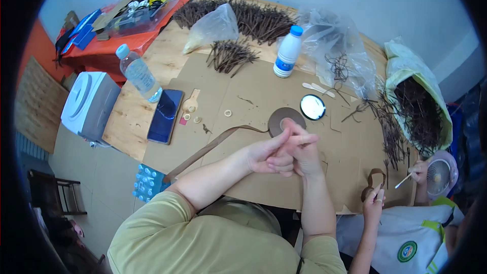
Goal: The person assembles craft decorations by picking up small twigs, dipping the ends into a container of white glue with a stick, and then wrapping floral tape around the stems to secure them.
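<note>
My left hand (274,158) and my right hand (304,156) meet above the cardboard sheet, fingers closed against each other. One finger stretches out to the right, and it looks paler than the rest. Whatever lies between the fingers is too hidden to name. Just beyond them rests a roll of brown tape (275,120), partly covered by my fingers. Its loose strip (215,144) runs left across the cardboard and over the table edge. Small rolled rings like finger cots (228,113) lie to the left, several more beside a flat wooden piece (192,100).
A white bottle (288,53), a round white-filled lid (312,107), a water bottle (139,73) and a phone (165,116) stand or lie around the cardboard (243,172). Dark twigs (253,18) line the back; a sack (421,106) holds more. A co-worker's hands (374,203) hold brown tape and a swab at right.
</note>
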Demonstrator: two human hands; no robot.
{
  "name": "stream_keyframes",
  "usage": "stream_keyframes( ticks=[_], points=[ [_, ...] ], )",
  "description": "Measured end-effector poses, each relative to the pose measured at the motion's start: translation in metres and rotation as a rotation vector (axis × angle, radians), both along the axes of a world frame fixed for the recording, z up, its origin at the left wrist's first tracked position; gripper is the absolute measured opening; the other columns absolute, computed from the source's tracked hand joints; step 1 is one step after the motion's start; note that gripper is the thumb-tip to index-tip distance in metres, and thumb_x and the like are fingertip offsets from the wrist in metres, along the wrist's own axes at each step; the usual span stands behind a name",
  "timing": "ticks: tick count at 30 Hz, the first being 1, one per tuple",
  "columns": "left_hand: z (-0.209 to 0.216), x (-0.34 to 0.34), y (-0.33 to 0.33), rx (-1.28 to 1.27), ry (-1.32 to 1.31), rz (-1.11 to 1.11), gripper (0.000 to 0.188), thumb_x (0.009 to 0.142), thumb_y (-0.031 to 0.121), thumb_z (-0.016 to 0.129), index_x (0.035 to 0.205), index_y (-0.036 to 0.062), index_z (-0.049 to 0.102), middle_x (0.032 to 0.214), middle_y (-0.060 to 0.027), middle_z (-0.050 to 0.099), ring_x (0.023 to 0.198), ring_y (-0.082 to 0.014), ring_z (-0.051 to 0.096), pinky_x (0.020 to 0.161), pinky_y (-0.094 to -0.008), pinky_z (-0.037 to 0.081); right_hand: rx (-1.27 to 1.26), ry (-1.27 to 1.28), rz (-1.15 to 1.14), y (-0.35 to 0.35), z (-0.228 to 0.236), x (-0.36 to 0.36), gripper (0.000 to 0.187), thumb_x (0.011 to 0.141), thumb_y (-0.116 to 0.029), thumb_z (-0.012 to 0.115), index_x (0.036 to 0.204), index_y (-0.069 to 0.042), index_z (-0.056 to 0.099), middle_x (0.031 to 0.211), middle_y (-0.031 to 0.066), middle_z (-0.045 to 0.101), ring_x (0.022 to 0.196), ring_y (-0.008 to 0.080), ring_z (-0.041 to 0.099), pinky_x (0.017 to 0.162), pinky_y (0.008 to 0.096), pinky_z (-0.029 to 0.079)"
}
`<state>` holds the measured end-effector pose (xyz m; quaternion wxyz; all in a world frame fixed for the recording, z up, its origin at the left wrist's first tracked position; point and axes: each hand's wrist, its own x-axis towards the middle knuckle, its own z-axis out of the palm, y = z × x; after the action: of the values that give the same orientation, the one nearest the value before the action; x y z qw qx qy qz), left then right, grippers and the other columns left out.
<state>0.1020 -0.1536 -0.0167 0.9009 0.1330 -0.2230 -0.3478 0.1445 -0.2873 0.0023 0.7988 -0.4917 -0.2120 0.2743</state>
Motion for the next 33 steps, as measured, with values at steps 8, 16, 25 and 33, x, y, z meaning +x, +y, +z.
stream_keyframes(
  ticks=[8, 16, 25, 33],
  points=[
    [0.012, -0.004, 0.002, 0.18, 0.028, 0.133, 0.056, 0.094, 0.044, 0.036, 0.142, 0.0195, 0.02, 0.052, 0.004, 0.038, 0.047, -0.006, 0.04, 0.056, -0.0228, 0.039, -0.089, -0.003, 0.06, -0.011, -0.029, 0.014, 0.033, 0.083, -0.007, 0.062, 0.114, 0.001, 0.052, 0.109, 0.0069, 0.052, 0.097, 0.0139, 0.053, 0.083, 0.0263, 0.045],
    [0.039, -0.034, 0.108, 1.409, -0.356, 1.291, 0.032, 0.078, 0.011, 0.067, 0.109, 0.005, 0.059, 0.081, -0.0037, 0.06, 0.079, -0.0101, 0.056, 0.07, -0.0255, 0.046, -0.107, -0.115, -0.057, -0.005, -0.008, 0.009, 0.04, 0.084, -0.008, 0.061, 0.12, 0.003, 0.049, 0.098, 0.0037, 0.055, 0.074, 0.0072, 0.049, 0.065, 0.0192, 0.042],
    [-0.006, -0.079, 0.174, 2.198, -0.15, 1.342, 0.016, 0.069, 0.016, 0.071, 0.07, 0.0027, 0.063, 0.079, -0.009, 0.061, 0.077, -0.0222, 0.057, 0.067, -0.0317, 0.046, -0.218, -0.188, -0.038, 0.001, -0.008, 0.002, 0.027, 0.082, 0.003, 0.057, 0.109, 0.005, 0.057, 0.088, 0.0002, 0.052, 0.076, 0.0052, 0.05, 0.069, 0.017, 0.042],
    [0.028, -0.04, 0.089, 0.648, 0.272, 0.773, 0.012, 0.085, 0.017, 0.062, 0.086, 0.005, 0.062, 0.08, -0.002, 0.062, 0.072, -0.0079, 0.059, 0.068, -0.0196, 0.049, -0.13, -0.495, -0.173, 0.008, -0.009, -0.009, 0.031, 0.078, 0.007, 0.061, 0.109, 0.004, 0.057, 0.095, 0.0035, 0.05, 0.08, 0.0076, 0.049, 0.072, 0.0193, 0.042]
  ],
)
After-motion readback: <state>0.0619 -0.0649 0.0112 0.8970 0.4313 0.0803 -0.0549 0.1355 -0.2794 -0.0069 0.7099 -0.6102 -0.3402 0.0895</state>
